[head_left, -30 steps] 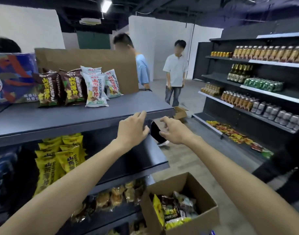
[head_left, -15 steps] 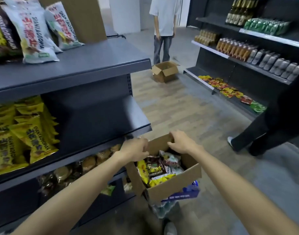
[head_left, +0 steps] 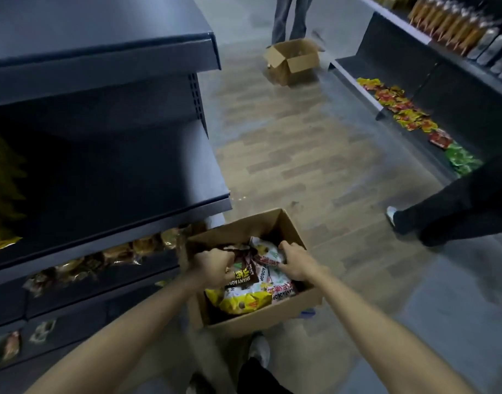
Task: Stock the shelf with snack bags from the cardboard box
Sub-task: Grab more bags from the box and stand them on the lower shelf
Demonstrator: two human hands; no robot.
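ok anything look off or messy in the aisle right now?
Mostly normal. An open cardboard box sits out in the aisle floor by someone's legs, flaps splayed. The packets on the right bottom shelf lie scattered, not in rows. Both hands, left hand and right hand, are in the stock box.

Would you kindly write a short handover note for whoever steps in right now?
Left hand: grips a brown snack bag inside the cardboard box.
Right hand: grips a white snack bag in the same box.
The box sits low beside the shelf; more bags, one yellow bag among them, lie inside.
Done: both bags grasped.
Left: lift them out, place them on the shelf, repeat.
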